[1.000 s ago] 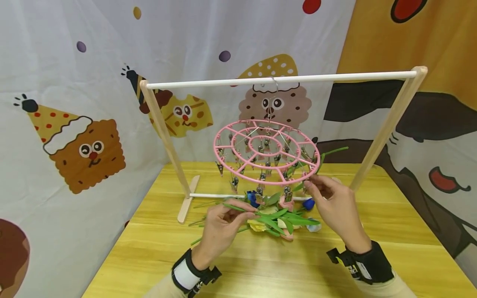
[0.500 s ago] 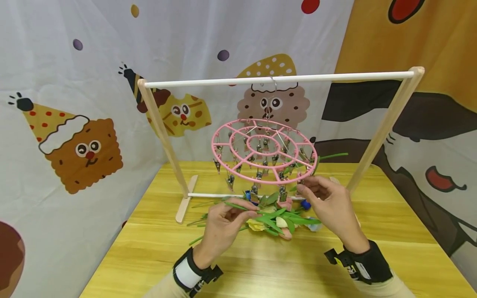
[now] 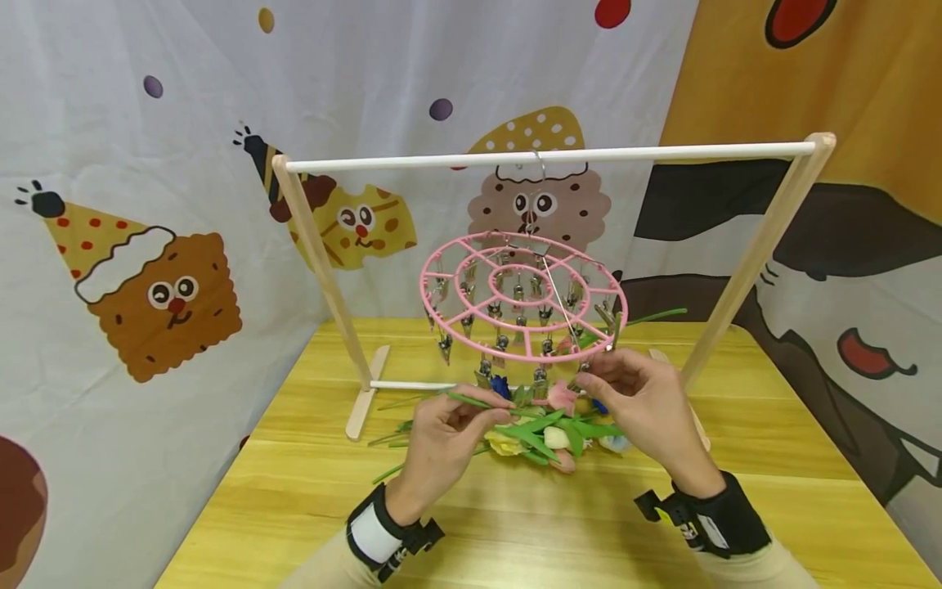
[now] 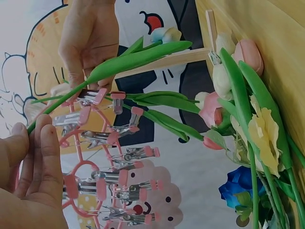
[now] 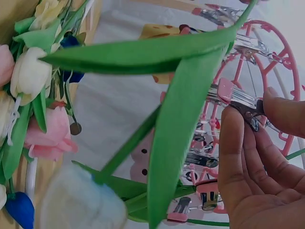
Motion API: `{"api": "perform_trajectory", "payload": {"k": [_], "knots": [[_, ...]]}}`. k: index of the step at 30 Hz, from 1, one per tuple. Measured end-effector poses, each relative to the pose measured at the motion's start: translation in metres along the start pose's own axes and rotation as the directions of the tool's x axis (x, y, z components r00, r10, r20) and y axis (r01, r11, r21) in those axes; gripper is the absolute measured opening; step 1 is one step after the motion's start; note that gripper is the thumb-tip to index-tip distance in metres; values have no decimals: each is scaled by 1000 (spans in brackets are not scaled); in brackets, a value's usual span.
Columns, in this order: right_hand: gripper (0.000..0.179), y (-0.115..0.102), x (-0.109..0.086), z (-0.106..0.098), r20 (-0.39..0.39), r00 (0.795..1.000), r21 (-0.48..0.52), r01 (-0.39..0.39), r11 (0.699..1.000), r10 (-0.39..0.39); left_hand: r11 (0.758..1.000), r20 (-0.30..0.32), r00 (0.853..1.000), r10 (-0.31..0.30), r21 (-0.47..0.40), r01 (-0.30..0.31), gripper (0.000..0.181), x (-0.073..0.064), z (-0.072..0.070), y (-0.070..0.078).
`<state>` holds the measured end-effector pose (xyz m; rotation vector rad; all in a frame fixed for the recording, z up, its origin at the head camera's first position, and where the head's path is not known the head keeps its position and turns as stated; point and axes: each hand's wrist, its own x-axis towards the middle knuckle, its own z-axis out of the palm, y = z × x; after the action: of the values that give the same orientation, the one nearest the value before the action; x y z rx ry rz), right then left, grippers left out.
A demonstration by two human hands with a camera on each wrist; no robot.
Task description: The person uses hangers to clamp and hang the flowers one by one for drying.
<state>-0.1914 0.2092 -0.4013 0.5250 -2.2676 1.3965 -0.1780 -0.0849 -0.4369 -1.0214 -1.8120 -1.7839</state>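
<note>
The left hand (image 3: 441,438) pinches a flower (image 4: 136,62) by its stem above the tabletop (image 3: 515,532); its blurred bloom seems pale blue. The right hand (image 3: 648,409) pinches a clip (image 5: 233,94) under the near rim of a rack (image 3: 533,358) hung from a stand (image 3: 405,164). More flowers (image 3: 508,444) lie below, well in from the near edge.

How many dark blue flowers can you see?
2: in the head view, a blue rose just beyond the left hand and a blue bud beside the right hand. More may be hidden.
</note>
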Motion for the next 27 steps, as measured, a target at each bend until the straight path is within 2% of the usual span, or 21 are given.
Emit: {"api": "perform_trajectory", "payload": {"k": [11,19,27], "knots": [[17,-2,-2,8,-43,999,36,8,999,-7,1000,-17,1000,7,-3,-7,18,4,2,-3],[12,-4,-4,10,-79,997,73,-19,997,25,1000,-19,1000,10,-17,-10,17,6,4,-3],[13,-6,-3,14,-116,993,123,34,992,-20,1000,-26,1000,6,-16,-6,16,9,4,-3]]}}
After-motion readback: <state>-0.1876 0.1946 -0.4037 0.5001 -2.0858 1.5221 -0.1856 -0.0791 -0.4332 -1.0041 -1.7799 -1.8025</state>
